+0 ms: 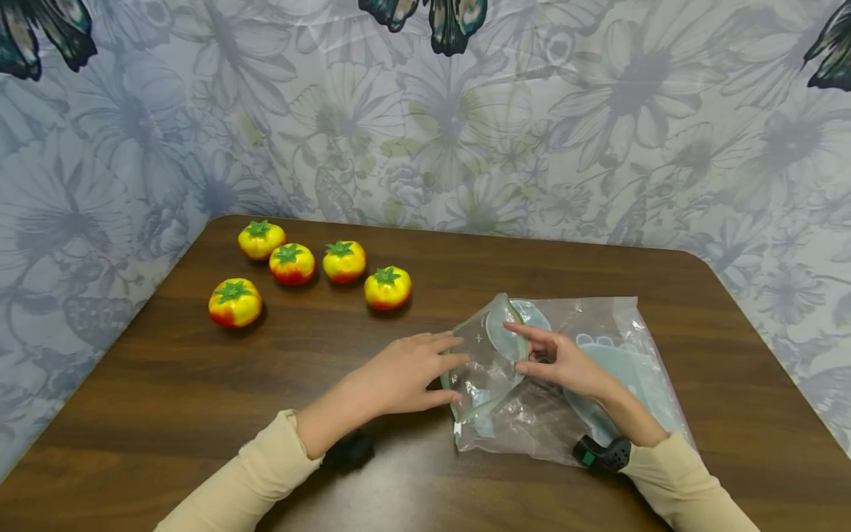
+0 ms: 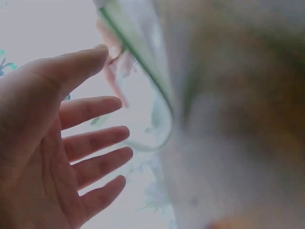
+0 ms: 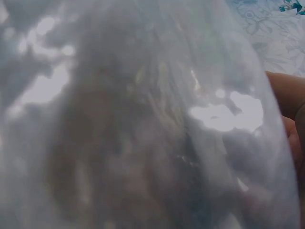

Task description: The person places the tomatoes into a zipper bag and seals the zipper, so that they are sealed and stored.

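Observation:
A clear plastic zip bag (image 1: 525, 425) with a greenish seal lies on the table, its mouth end lifted toward the left. Pale blue printed shapes show on it. Fingers spread, my left hand (image 1: 412, 373) reaches to the bag's mouth, fingertips right at the seal. In the left wrist view the same hand (image 2: 52, 143) has its fingers apart beside the green-edged seal (image 2: 143, 71). My right hand (image 1: 565, 362) is over the raised part of the bag, index finger and thumb apart, other fingers bent. The bag's film (image 3: 143, 119) covers most of the right wrist view.
Several yellow-red toy tomatoes with green tops stand at the back left, the nearest tomato (image 1: 388, 288) left of the bag. A black wrist device (image 1: 601, 453) sits at the right sleeve. Behind the brown table (image 1: 166, 414) hangs a floral cloth (image 1: 452, 133).

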The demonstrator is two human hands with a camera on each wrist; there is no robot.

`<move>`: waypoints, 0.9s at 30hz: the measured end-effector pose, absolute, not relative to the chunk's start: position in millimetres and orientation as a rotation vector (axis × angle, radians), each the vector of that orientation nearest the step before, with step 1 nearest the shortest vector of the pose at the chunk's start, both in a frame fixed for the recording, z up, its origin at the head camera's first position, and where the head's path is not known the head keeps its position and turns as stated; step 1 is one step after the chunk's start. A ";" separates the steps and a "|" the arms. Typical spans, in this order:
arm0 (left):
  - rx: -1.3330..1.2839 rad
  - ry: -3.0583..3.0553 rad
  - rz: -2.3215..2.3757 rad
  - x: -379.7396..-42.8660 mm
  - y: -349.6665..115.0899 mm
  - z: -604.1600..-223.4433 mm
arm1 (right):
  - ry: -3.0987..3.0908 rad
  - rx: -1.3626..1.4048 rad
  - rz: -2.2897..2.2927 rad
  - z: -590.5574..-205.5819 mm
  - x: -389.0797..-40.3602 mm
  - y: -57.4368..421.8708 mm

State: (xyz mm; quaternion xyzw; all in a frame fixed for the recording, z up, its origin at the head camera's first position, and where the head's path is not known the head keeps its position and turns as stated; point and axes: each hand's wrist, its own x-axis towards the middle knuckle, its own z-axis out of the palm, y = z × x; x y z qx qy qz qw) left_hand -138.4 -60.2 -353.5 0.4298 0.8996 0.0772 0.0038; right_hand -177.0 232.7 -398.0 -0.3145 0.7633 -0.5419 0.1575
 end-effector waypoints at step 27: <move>0.594 3.060 0.951 -178.1 -151.4 -343.7 | 2.064 -0.909 -1.659 -392.3 -159.2 230.3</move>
